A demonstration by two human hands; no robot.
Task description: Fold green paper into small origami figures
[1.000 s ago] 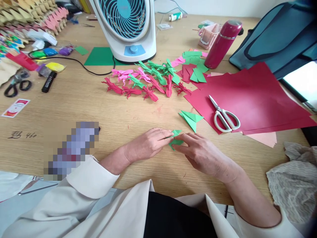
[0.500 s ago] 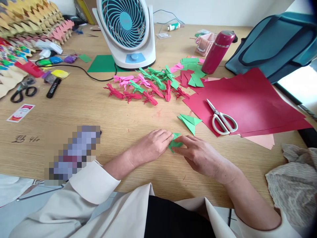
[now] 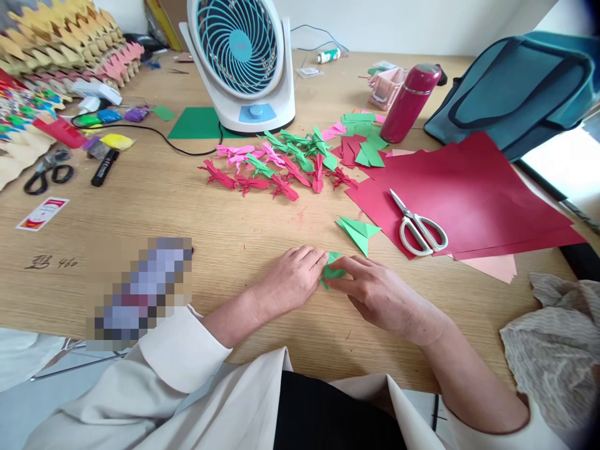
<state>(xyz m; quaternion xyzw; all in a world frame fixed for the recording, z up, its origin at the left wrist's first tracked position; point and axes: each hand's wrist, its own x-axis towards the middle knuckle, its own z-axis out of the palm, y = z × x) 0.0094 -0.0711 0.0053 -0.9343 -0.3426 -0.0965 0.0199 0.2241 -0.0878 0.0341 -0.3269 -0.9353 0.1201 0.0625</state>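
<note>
A small folded green paper (image 3: 334,265) lies on the wooden table between my two hands. My left hand (image 3: 295,278) has its fingers together, their tips on the paper's left edge. From the right, my right hand (image 3: 375,287) touches it with thumb and fingertips, closed on its edge. Just beyond is a second folded green piece (image 3: 359,234), flat and pointed. Farther back lie several folded figures in red (image 3: 284,186), green (image 3: 300,153) and pink (image 3: 234,152).
White-handled scissors (image 3: 418,226) rest on large red sheets (image 3: 478,194) at the right. Behind stand a fan (image 3: 244,69), a magenta bottle (image 3: 410,103) and a teal bag (image 3: 510,94). Black scissors (image 3: 48,178) and a marker (image 3: 104,167) lie left; a cloth (image 3: 557,344) is at the right edge.
The view has shifted slightly. My left hand covers a little more of the green paper's left side; my right hand stays at its right edge.
</note>
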